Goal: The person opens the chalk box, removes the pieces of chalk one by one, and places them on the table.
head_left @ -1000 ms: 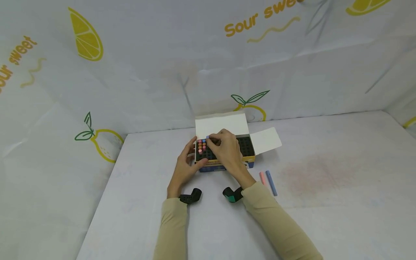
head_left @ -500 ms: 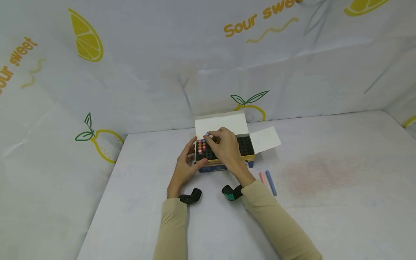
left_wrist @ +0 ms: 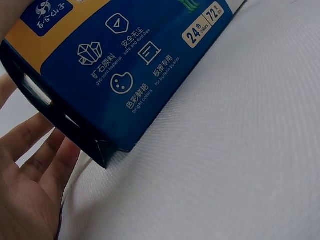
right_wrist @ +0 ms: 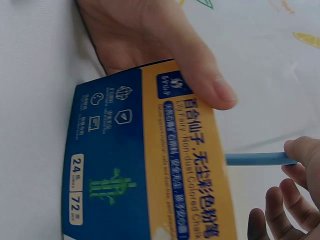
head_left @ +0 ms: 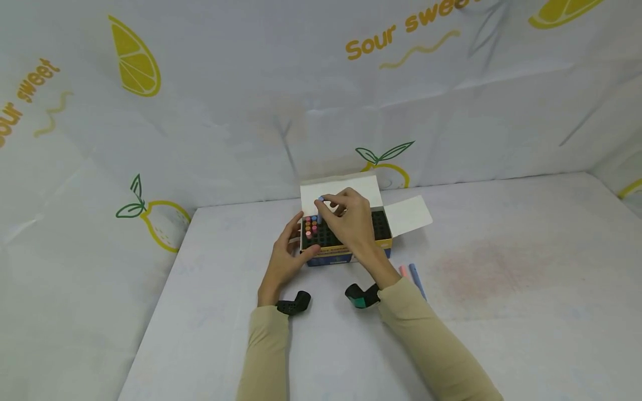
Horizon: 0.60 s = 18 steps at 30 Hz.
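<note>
A blue and yellow chalk box (head_left: pixel 330 259) lies on the table with its white lid (head_left: pixel 343 189) folded back. My left hand (head_left: pixel 284 260) holds its left end, the thumb at the front top edge and the fingers around the side. Between thumb and finger, my right hand (head_left: pixel 353 223) pinches a blue chalk stick (right_wrist: pixel 260 159) by its top, upright over the box's left part. The stick's lower end is hidden behind the box front in the right wrist view. Several pink, orange and blue chalk sticks (head_left: pixel 308 227) stand in holes at the box's left end.
A pink chalk stick (head_left: pixel 403 271) and another blue chalk stick (head_left: pixel 416 278) lie on the table right of the box, partly behind the right forearm. A white side flap (head_left: pixel 408 216) sticks out to the right. A lemon-printed cloth (head_left: pixel 225 111) hangs behind the table.
My right hand has risen with the blue chalk stick, and more of the stick's length now shows above the box. My left hand stays in place at the box's left end.
</note>
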### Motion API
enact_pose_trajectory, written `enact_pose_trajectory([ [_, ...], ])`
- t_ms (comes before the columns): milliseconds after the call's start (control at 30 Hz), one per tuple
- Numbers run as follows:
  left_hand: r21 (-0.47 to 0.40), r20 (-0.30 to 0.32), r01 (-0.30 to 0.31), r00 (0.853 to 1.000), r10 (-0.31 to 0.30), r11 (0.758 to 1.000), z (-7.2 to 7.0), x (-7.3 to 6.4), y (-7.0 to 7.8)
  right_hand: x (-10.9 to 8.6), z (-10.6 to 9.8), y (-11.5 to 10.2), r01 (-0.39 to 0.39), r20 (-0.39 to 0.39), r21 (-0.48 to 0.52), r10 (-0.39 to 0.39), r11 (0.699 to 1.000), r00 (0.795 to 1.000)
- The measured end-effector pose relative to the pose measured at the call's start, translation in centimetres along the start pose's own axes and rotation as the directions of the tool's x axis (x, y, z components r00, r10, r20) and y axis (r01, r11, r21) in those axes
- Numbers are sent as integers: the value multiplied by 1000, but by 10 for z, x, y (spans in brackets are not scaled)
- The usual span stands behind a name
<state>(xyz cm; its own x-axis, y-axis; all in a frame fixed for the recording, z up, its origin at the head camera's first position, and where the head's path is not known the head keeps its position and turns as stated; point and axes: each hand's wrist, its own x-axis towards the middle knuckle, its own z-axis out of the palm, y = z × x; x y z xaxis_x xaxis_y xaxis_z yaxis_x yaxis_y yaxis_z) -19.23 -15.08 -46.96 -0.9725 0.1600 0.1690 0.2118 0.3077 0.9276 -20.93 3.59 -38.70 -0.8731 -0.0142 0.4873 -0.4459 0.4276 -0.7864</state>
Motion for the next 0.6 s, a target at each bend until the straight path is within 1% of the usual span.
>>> enact_pose_trajectory([
  [100,-1,2,4,1000,-4,1000,0,0,2,-1,-6,-3,3,-4,7,-3,1000,1000],
  [333,-2,15,49,999,-49,999,2,1,5,-9,-17,-7,-20,9,35,19,999,1000],
  [500,2,14,32,999,-32,999,1,1,2,-16,-26,-10,-37,32,65,35,997,999],
  [600,1,11,14,1000,-14,1000,1,0,1,-21,-31,-12,-36,46,64,33,997,998],
])
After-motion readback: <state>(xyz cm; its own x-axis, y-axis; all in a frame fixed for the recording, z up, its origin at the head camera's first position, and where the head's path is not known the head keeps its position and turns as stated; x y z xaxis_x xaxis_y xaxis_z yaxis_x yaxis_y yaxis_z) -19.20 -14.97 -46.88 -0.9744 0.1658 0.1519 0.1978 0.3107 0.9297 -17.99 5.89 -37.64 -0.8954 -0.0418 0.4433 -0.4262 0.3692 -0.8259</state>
